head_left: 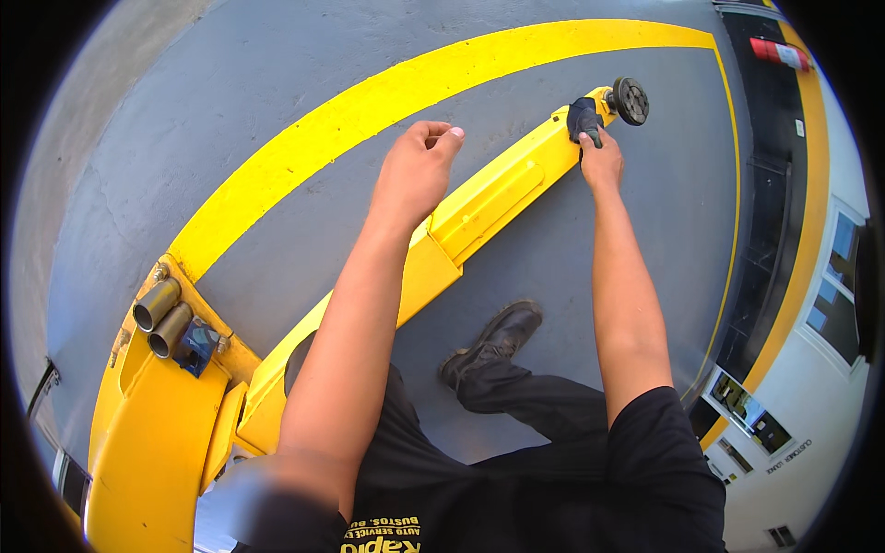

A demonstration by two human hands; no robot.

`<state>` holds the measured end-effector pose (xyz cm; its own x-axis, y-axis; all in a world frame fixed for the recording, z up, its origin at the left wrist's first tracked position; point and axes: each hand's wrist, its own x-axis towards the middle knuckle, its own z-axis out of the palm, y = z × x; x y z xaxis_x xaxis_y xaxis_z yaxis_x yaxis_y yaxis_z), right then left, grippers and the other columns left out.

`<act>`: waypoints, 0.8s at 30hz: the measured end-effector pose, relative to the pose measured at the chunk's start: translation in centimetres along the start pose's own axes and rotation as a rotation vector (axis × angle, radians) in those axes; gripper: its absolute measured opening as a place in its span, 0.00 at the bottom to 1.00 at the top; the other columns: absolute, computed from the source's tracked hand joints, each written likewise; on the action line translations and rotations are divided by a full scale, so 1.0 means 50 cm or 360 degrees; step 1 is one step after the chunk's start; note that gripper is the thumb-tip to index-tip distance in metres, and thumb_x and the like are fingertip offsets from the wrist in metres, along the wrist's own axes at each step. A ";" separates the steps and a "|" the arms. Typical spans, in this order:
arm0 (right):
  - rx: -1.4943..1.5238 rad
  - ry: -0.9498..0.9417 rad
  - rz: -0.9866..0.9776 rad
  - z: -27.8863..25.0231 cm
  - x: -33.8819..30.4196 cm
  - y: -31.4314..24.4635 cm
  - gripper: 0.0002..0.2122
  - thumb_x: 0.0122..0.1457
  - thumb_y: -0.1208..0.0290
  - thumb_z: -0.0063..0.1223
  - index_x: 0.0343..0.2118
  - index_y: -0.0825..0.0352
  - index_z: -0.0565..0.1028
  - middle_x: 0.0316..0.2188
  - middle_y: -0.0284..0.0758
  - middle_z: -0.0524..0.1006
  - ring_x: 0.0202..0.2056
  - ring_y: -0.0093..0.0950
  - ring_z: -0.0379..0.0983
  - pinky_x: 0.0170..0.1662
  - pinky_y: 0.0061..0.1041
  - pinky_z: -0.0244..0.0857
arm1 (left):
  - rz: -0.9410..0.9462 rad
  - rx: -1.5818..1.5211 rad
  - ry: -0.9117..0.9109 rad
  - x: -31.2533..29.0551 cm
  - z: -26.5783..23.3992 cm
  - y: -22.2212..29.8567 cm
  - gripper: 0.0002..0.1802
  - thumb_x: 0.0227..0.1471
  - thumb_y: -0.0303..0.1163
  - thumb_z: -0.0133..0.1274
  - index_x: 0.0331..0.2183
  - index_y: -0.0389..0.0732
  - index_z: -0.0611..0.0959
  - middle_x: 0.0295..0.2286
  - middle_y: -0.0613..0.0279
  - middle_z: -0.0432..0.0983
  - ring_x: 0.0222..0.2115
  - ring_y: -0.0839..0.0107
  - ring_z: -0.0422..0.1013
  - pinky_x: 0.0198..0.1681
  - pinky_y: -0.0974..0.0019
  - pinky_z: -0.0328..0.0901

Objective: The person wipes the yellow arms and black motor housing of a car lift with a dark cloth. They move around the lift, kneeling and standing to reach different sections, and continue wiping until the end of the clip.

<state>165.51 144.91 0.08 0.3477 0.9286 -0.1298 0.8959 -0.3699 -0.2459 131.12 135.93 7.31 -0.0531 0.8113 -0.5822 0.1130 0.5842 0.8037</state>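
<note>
A long yellow lift arm runs up and to the right from a yellow base, ending in a round dark pad. Near that far end, my right hand is closed on a black cloth-like thing, which rests against the arm; its exact kind is hard to make out. My left hand is raised over the middle of the arm, apart from it in the picture. Its fingers are curled in with the thumb near them, and nothing shows in them.
Two metal tubes and a dark blue packet sit on the yellow base at left. A curved yellow stripe crosses the grey floor. My black boot stands beside the arm. A red fire extinguisher is at the far right wall.
</note>
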 end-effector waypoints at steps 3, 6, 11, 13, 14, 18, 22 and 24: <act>-0.0161 0.0333 -0.0156 0.029 -0.115 0.014 0.18 0.65 0.64 0.60 0.55 0.65 0.77 0.49 0.41 0.74 0.54 0.43 0.72 0.58 0.43 0.66 | -0.0007 0.0047 0.0000 0.003 0.004 -0.002 0.29 0.65 0.49 0.51 0.55 0.34 0.81 0.52 0.43 0.80 0.55 0.52 0.75 0.59 0.56 0.67; -0.0052 0.0324 -0.0276 0.075 -0.268 -0.007 0.13 0.66 0.65 0.58 0.46 0.68 0.73 0.41 0.45 0.73 0.45 0.49 0.72 0.49 0.47 0.67 | 0.0021 0.0034 -0.0029 0.008 0.015 -0.009 0.29 0.65 0.49 0.52 0.55 0.34 0.81 0.52 0.43 0.80 0.54 0.52 0.76 0.59 0.56 0.67; 0.0339 -0.0119 -0.0002 0.092 -0.510 -0.098 0.16 0.70 0.59 0.53 0.41 0.71 0.71 0.37 0.56 0.76 0.42 0.60 0.72 0.47 0.51 0.65 | 0.0092 0.0035 -0.0066 0.008 0.030 -0.021 0.29 0.65 0.49 0.52 0.54 0.34 0.82 0.50 0.43 0.81 0.53 0.52 0.77 0.58 0.57 0.67; 0.0456 -0.0550 0.0236 0.082 -0.571 -0.115 0.21 0.73 0.52 0.47 0.45 0.71 0.73 0.43 0.58 0.78 0.47 0.60 0.73 0.49 0.51 0.66 | 0.0111 0.0066 -0.0092 0.007 0.032 -0.021 0.28 0.65 0.49 0.52 0.53 0.34 0.82 0.50 0.42 0.82 0.53 0.52 0.77 0.58 0.57 0.67; 0.0396 -0.0486 0.0215 0.085 -0.579 -0.118 0.22 0.73 0.51 0.44 0.48 0.71 0.72 0.44 0.58 0.78 0.48 0.60 0.74 0.50 0.52 0.67 | 0.0111 0.0066 -0.0099 0.004 0.033 -0.021 0.28 0.65 0.48 0.52 0.53 0.33 0.82 0.49 0.42 0.82 0.53 0.52 0.77 0.58 0.57 0.67; 0.0207 -0.0431 0.0378 0.112 -0.501 -0.097 0.29 0.74 0.46 0.35 0.57 0.72 0.67 0.47 0.57 0.80 0.50 0.58 0.76 0.53 0.54 0.67 | 0.0094 0.0091 -0.0155 -0.004 0.036 -0.019 0.28 0.66 0.47 0.51 0.55 0.34 0.81 0.51 0.44 0.81 0.54 0.53 0.75 0.60 0.56 0.65; 0.0215 -0.0285 0.0555 0.098 -0.282 -0.058 0.32 0.74 0.44 0.32 0.60 0.74 0.63 0.53 0.57 0.77 0.53 0.55 0.75 0.57 0.52 0.67 | 0.0039 0.0200 -0.0222 -0.013 0.041 -0.016 0.29 0.66 0.47 0.49 0.58 0.36 0.79 0.53 0.49 0.80 0.56 0.57 0.73 0.63 0.55 0.62; 0.0146 -0.0230 0.0604 0.062 -0.161 -0.047 0.32 0.74 0.44 0.34 0.62 0.73 0.63 0.59 0.55 0.72 0.57 0.53 0.73 0.60 0.50 0.66 | 0.0050 0.0237 -0.0233 -0.016 0.045 -0.012 0.29 0.66 0.47 0.50 0.57 0.35 0.80 0.53 0.46 0.79 0.56 0.55 0.74 0.62 0.55 0.63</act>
<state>159.72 138.20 -1.28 0.6002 0.7144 -0.3598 0.6812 -0.6923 -0.2382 133.34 134.89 7.03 0.0962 0.8108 -0.5773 0.2581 0.5398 0.8012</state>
